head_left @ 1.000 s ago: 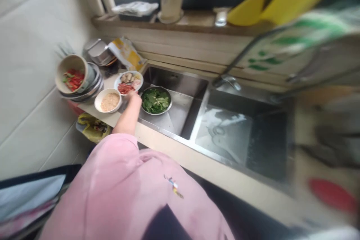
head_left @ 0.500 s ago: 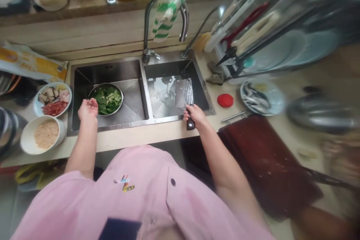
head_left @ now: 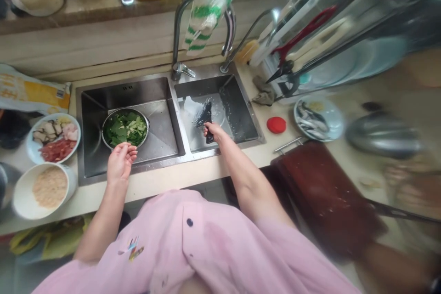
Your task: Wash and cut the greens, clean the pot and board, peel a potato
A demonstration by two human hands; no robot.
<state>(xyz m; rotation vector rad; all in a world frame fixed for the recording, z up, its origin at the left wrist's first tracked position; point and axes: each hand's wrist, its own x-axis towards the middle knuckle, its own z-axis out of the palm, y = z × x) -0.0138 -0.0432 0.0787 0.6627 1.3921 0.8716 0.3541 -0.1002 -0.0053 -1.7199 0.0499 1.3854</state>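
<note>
Grip of the right hand [head_left: 213, 132]: closed firmly around the black handle of a knife [head_left: 208, 137]. The knife extends away from the body over the right basin [head_left: 245, 101]; its blade is blurred, and whether it touches the basin floor cannot be determined. Droplets are visible in the same basin around the blade.

Grip of the left hand [head_left: 121, 161]: fingers curled inward, thumb and fingertips near one another. Whether anything is pinched between them cannot be made out. This hand is at the front edge of the left basin [head_left: 163, 135], just beside the near rim of a metal bowl [head_left: 148, 127]. The bowl sits upright in that basin and contains greens [head_left: 126, 126].

On the counter [head_left: 188, 173], left of the sink: a plate [head_left: 30, 143] bearing red meat [head_left: 58, 150] and other cut items, a white bowl [head_left: 19, 196] of pale mince [head_left: 50, 187] near it, and a yellow-and-white bag [head_left: 32, 92] behind.

Behind the sink: a tap [head_left: 177, 36], with a green-and-white striped cloth [head_left: 208, 11] draped over its neck.

Right of the sink: a red item [head_left: 276, 125], a plate [head_left: 338, 127] of fish [head_left: 312, 120], and a reddish-brown board [head_left: 327, 188], nearer the body than that plate.
</note>
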